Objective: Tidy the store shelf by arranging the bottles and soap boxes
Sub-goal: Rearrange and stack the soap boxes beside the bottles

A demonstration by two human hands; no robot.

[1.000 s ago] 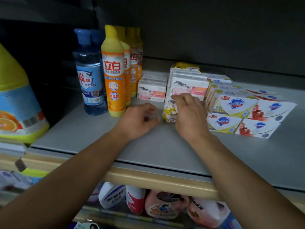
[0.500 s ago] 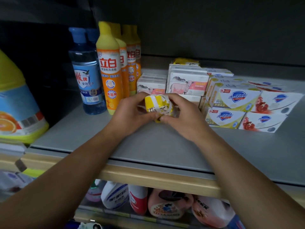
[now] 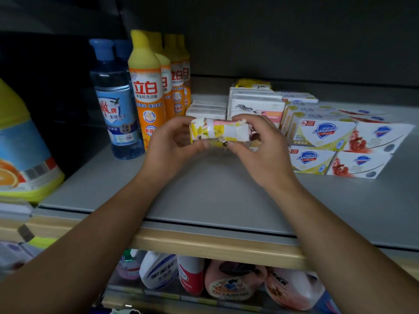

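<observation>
Grey shelf (image 3: pixel 204 200) with a wooden front lip carries the goods under a dark back wall. At the far left edge stands a big jug (image 3: pixel 20 146) with a yellow top and an orange on its label. Toward the back left stand blue bottles (image 3: pixel 113 103), and just beside them a row of orange bottles (image 3: pixel 147 98) running to the rear. The left hand (image 3: pixel 167 146) is raised above the middle of the shelf, thumb below and fingers curled over the left end of a soap pack (image 3: pixel 217 132), white and yellow with tape round it. That pack lies level between both hands, clear of the shelf surface. The right hand (image 3: pixel 260 148) pinches its right end, fingers over the top and thumb beneath. Behind the pack, near the back edge, sit white boxes (image 3: pixel 256 105) in stacks, with a yellow packet (image 3: pixel 251 83) on top at the rear. Toward the right edge lie Safeguard boxes (image 3: pixel 322 134), two high, in rows. Below the lip, a lower shelf holds more bottles (image 3: pixel 226 282) lying together.
</observation>
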